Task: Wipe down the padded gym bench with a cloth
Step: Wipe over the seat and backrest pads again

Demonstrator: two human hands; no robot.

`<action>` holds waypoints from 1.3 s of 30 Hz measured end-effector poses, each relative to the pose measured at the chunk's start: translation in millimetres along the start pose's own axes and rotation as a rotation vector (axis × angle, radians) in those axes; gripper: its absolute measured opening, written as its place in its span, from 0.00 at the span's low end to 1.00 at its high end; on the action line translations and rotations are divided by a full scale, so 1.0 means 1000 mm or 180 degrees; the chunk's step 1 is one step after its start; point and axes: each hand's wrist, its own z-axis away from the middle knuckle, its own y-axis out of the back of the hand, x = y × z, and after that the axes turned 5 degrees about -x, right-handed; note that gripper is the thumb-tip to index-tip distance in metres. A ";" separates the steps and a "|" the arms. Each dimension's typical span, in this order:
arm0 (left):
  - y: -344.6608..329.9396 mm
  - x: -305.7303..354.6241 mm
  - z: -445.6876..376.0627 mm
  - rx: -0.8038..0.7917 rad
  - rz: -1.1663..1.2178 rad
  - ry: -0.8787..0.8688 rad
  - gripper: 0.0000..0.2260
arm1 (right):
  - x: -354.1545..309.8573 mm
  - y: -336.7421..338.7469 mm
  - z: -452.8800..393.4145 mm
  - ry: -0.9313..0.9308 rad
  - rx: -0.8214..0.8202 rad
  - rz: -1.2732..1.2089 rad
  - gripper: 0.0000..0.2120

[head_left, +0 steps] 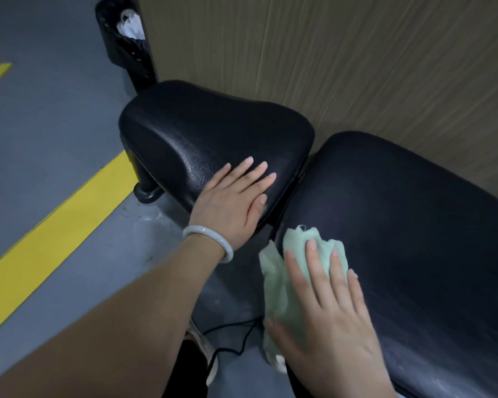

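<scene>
Your right hand [325, 305] presses the green cloth [282, 285] flat-fingered onto the long black bench pad [414, 225], your left hand [236, 199] lies open on the seat pad [202, 136], beside a wood-grain wall [357, 53] and yellow-striped grey floor [41, 139].

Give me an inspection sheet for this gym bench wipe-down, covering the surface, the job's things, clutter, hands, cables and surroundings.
Surface: black padded long pad with pale streaks near its lower right; separate black seat pad beyond a narrow gap.
Job's things: pale green cloth, bunched, lying over the long pad's near edge and hanging down its side.
Clutter: nothing seen on the pads.
Hands: left hand rests flat on the seat pad, a pale bangle on its wrist; right hand presses the cloth with straight fingers.
Cables: a thin black cable on the floor under the bench.
Surroundings: grey floor with yellow lines; wood-grain wall; black bin with a white liner.
</scene>
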 end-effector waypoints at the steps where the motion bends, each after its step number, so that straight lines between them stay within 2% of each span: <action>1: 0.000 0.000 0.000 -0.0009 -0.0009 0.0006 0.21 | 0.006 -0.002 0.002 0.0058 0.0049 0.0078 0.38; 5: 0.000 0.000 0.000 -0.0028 -0.0006 0.0003 0.21 | -0.020 -0.010 -0.022 -0.0683 0.0265 0.0054 0.37; 9: -0.001 -0.001 0.000 -0.0049 -0.0054 -0.0010 0.21 | -0.036 -0.011 -0.052 -0.1242 0.0179 -0.0079 0.38; 16: 0.001 0.000 0.001 -0.0079 -0.0023 0.0016 0.21 | -0.032 -0.017 0.005 -0.1366 0.0251 -0.0023 0.39; 23: 0.001 -0.001 0.001 -0.0068 0.0072 -0.0003 0.22 | -0.049 -0.018 -0.056 -0.1601 0.0195 -0.0136 0.36; 26: 0.002 -0.001 0.002 -0.0072 0.0094 0.0024 0.21 | -0.044 -0.017 -0.050 -0.1573 0.0225 -0.0152 0.34; 28: 0.002 0.000 0.002 -0.0073 0.0096 0.0036 0.21 | -0.040 -0.016 -0.030 -0.1565 0.0199 -0.0228 0.37; 33: 0.001 -0.001 0.002 -0.0037 0.0093 0.0029 0.21 | -0.046 -0.009 -0.031 -0.1774 -0.0072 -0.0247 0.37; 36: 0.001 -0.002 0.002 -0.0094 0.0084 0.0028 0.22 | -0.047 0.002 -0.065 -0.1860 -0.0743 -0.0343 0.39; 39: 0.001 -0.002 0.002 -0.0102 0.0100 0.0031 0.22 | -0.044 0.005 -0.079 -0.1818 -0.0692 -0.0522 0.38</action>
